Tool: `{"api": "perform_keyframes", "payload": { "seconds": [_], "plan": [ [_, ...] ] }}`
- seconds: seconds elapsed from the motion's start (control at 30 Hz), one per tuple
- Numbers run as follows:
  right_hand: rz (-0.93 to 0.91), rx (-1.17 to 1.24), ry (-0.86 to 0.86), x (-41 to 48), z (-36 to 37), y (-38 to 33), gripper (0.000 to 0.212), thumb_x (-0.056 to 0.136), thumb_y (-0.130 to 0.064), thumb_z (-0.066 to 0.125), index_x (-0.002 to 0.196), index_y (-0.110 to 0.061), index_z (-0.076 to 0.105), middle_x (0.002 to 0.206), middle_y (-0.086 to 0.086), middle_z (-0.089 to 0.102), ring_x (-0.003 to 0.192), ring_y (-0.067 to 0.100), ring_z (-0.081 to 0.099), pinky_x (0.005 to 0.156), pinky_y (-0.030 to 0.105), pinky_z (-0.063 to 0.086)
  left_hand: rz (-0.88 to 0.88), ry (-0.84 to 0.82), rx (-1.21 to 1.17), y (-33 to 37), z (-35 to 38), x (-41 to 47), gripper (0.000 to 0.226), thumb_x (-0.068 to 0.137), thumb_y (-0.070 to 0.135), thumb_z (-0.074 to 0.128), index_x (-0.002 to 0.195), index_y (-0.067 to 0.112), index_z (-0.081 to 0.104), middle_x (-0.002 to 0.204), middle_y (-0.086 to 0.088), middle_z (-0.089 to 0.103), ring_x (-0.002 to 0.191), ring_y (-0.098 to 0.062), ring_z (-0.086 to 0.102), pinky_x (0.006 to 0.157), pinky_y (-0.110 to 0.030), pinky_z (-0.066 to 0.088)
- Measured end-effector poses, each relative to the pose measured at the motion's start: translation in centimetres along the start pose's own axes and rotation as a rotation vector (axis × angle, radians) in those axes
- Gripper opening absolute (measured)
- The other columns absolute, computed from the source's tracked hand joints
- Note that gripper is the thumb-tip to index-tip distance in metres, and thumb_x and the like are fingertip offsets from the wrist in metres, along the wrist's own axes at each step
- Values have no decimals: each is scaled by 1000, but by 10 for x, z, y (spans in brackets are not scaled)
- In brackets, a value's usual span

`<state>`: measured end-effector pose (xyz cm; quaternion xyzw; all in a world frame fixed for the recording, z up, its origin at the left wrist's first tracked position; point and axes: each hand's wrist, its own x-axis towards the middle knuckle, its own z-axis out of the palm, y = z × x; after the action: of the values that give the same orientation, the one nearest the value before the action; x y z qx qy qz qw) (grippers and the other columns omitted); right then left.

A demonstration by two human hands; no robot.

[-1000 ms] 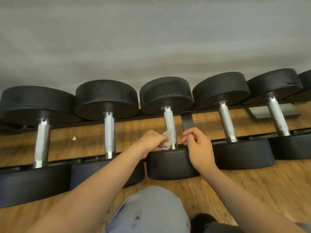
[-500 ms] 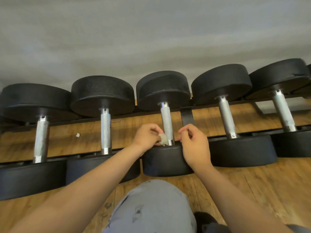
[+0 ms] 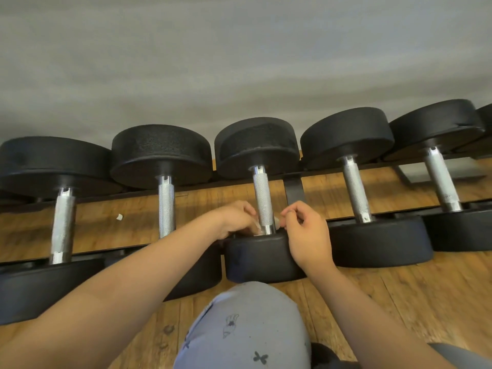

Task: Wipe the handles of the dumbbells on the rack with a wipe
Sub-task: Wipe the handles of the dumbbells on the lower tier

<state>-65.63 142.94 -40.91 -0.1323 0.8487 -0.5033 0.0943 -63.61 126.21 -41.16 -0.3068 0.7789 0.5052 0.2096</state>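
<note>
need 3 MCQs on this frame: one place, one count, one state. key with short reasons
1. Which dumbbell are the left hand and right hand at? A leftmost B rightmost C third from left
2. Silver handles in view? A three B five C eight
3. The wipe is: A held against a handle's near end B draped over a weight head C lying on the knee
Key: C, both hands flank the third dumbbell; B, five bars show; A, fingers pinch it beside the bar.
</note>
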Motion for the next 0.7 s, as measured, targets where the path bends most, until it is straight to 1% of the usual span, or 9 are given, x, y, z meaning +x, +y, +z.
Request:
{"api": "perform_keyframes", "payload": {
  "seconds": [0.07, 0.17, 0.23, 0.3, 0.37, 0.43, 0.53, 0.6, 0.7],
  "plan": [
    [12, 0, -1, 0, 0, 0, 19, 96, -19, 49, 82, -20, 61, 76, -5, 63, 75, 8, 59, 63, 19, 45, -20, -58, -51, -2, -1, 2, 40, 78, -8, 68, 108, 17, 61, 112, -9, 67, 101, -21, 63, 90, -36, 54],
    [32, -12, 2, 1, 1, -1, 20, 96, -18, 49, 80, -21, 61, 75, -4, 64, 75, 9, 59, 64, 21, 46, -21, -167, -69, 4, 1, 6, 42, 82, -17, 55, 104, 18, 64, 118, -11, 68, 113, -25, 63, 101, -40, 51],
    [33, -16, 1, 0, 0, -2, 22, 96, -18, 48, 79, -21, 61, 75, -4, 64, 75, 9, 60, 65, 21, 47, -20, -196, -49, 5, -1, 6, 40, 83, -14, 57, 101, 21, 66, 118, -10, 68, 114, -25, 62, 103, -42, 50],
    [33, -24, 4, -1, -1, -2, 23, 97, -17, 48, 78, -23, 60, 75, -4, 64, 76, 9, 60, 67, 23, 48, -31, -198, 1, 2, -7, 4, 36, 83, -7, 65, 107, 20, 68, 112, -9, 68, 111, -24, 63, 104, -42, 48],
    [32, -32, 7, -2, -1, -2, 24, 97, -17, 48, 77, -23, 61, 75, -4, 64, 76, 10, 61, 70, 25, 49, -54, -186, -41, -1, -15, -1, 40, 83, -5, 69, 116, 16, 63, 110, -8, 68, 102, -18, 66, 99, -34, 52],
    [34, -35, 10, -1, -1, -3, 24, 97, -17, 47, 78, -22, 61, 75, -5, 64, 76, 10, 61, 72, 26, 49, -56, -179, -121, 2, -19, -6, 38, 83, -8, 69, 115, 10, 60, 109, -7, 67, 94, -13, 67, 91, -26, 54],
    [26, -62, 2, -3, -1, -5, 25, 98, -18, 47, 79, -23, 61, 76, -5, 64, 76, 9, 61, 71, 24, 48, -62, -131, -145, 2, -11, -5, 31, 81, -10, 69, 104, 11, 65, 99, -10, 69, 102, -22, 67, 100, -37, 52],
    [27, -60, -4, -3, -2, -5, 25, 98, -17, 47, 78, -22, 61, 76, -4, 65, 76, 9, 60, 70, 24, 47, -52, -113, -127, 2, -5, -6, 26, 82, -11, 65, 97, 10, 70, 94, -10, 68, 101, -23, 66, 101, -41, 51],
    [28, -47, -11, -1, -2, -7, 25, 97, -16, 47, 77, -22, 61, 75, -4, 65, 77, 10, 61, 69, 23, 46, -48, -130, -131, 4, 0, -5, 34, 84, -12, 58, 96, 18, 68, 111, -11, 68, 107, -22, 63, 100, -37, 51]
  ]
}}
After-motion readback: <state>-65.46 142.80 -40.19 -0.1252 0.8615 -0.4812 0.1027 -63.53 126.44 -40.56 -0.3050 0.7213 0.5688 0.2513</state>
